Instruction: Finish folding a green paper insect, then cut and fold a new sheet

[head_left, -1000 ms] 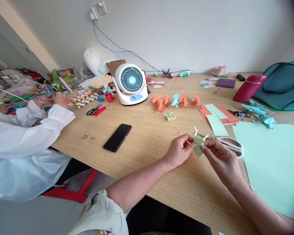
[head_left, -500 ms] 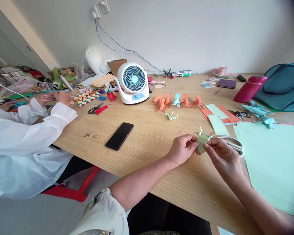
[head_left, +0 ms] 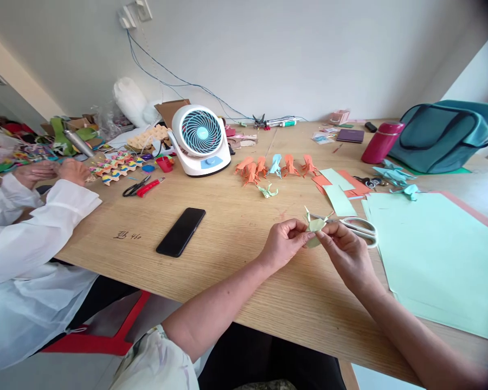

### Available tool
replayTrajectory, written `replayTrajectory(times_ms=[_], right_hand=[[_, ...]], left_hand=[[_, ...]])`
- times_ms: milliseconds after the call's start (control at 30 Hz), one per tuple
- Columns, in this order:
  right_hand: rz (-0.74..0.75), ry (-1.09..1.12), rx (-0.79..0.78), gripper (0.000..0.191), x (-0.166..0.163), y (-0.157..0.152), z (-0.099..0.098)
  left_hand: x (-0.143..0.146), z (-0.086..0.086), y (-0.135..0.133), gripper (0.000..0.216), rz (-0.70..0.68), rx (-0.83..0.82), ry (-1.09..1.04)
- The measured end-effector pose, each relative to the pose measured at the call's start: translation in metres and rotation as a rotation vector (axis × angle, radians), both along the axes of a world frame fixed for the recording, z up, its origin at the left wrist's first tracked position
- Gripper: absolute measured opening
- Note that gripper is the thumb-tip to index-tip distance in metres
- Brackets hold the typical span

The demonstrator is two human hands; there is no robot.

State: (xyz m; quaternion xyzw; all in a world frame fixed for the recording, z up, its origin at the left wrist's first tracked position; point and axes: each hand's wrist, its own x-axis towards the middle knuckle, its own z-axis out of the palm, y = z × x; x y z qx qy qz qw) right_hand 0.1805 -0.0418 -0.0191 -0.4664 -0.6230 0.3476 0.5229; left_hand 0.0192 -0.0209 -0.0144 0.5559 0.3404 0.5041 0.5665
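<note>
Green paper figure (head_left: 316, 224) pinched between left hand (head_left: 285, 241) and right hand (head_left: 347, 254), above tabletop (head_left: 231, 233), scissors (head_left: 374, 233) just beyond right hand. Fingers of both closed on its body, thin prongs jutting free. Risks: uneven pull could tear folds; hard squeeze could crumple body; knock against scissors could bend prongs; slack pinch could drop it.

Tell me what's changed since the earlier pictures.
The view has swung right, so the scene sits further left and more of the teal bag shows. Nothing was taken or released: the left hand and right hand still pinch the pale green folded paper. The smartphone, scissors and orange paper figures stayed put.
</note>
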Motion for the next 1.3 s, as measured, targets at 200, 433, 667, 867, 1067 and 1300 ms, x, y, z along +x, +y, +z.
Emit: replayTrajectory(times_ms=[200,433,667,867,1067,1300], right_hand=[[0.001,0.055,-0.032,0.03,-0.005,-0.003,0.004],[-0.017,0.029,-0.02,0.029,-0.002,-0.002,0.006],[0.038,0.006,0.087,0.029,-0.006,-0.006,0.017],[0.035,0.039,0.106,0.026,-0.012,-0.005,0.007],[-0.032,0.071,0.048,0.029,-0.024,-0.005,-0.003],[-0.054,0.005,-0.028,0.034,-0.033,-0.013,-0.011]], left_hand=[[-0.004,0.0,0.001,0.038,0.037,0.073,0.089],[-0.002,0.002,0.003,0.042,0.049,-0.005,-0.011],[-0.006,0.006,0.004,0.042,-0.073,0.042,-0.004],[-0.006,0.012,-0.001,0.041,-0.045,0.085,0.029],[-0.004,0.005,0.003,0.045,-0.009,0.112,0.066],[-0.003,-0.001,0.004,0.046,0.015,0.086,0.086]])
